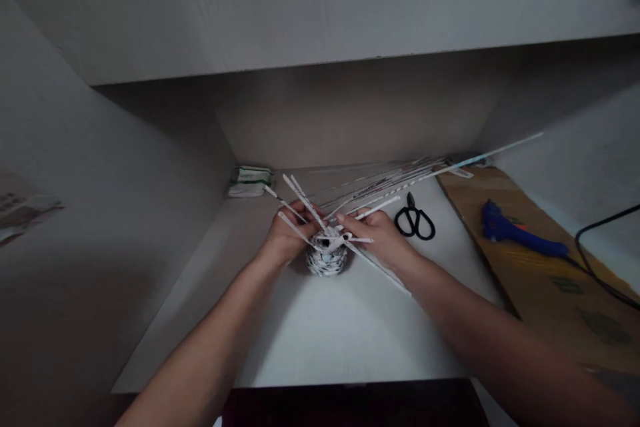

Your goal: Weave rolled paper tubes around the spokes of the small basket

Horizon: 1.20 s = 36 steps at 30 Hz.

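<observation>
A small round basket (326, 260) woven from printed paper tubes stands on the white table, with several paper sticks fanning out from its top. My left hand (291, 230) is closed around the basket's left side, among the sticks there. On the right, my right hand (373, 230) pinches paper sticks at the basket's upper right edge. One long paper stick (480, 158) runs from near my right hand up to the far right. The fingertips are partly hidden behind the sticks and the basket.
Black-handled scissors (415, 219) lie right of my right hand. A blue glue gun (520, 233) with a black cord rests on brown cardboard (560, 307). Loose paper sticks (395, 180) lie behind the basket. Green and white packets (250, 180) sit at the back left. White panels rise around.
</observation>
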Available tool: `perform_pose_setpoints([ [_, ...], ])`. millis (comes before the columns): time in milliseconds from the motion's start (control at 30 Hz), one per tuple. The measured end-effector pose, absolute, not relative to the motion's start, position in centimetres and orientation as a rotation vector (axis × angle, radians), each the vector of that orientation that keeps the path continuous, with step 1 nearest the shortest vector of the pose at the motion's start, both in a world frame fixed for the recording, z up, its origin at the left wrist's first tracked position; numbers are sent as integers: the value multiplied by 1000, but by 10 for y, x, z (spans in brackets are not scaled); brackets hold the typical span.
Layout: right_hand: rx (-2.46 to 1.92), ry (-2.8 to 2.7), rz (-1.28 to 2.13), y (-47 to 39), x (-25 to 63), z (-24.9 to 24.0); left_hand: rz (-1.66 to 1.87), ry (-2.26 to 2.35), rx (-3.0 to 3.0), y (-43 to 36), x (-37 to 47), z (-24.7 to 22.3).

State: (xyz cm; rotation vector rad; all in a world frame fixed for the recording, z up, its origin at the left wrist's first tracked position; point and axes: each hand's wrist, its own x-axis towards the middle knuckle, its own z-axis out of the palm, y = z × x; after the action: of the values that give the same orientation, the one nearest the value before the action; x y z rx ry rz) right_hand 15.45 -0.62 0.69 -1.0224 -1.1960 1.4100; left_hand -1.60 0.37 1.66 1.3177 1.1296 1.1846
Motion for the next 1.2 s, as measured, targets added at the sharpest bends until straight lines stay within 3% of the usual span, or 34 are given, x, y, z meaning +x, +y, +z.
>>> perform_pose_setpoints([
  [400, -762, -1243, 1826, 0, 184, 22, 1203, 1069, 1082, 7, -20, 22],
  [633, -915, -1591, 1355, -6, 169, 13, 1319, 1105, 1083, 10, -16, 14],
  [833, -1120, -1468, 1039, -10, 154, 5, 1235, 1066, 1103, 3, -6, 11],
  [1200, -1134, -1537, 904, -11, 156, -1, 1104, 1068, 1095, 2, -6, 12],
])
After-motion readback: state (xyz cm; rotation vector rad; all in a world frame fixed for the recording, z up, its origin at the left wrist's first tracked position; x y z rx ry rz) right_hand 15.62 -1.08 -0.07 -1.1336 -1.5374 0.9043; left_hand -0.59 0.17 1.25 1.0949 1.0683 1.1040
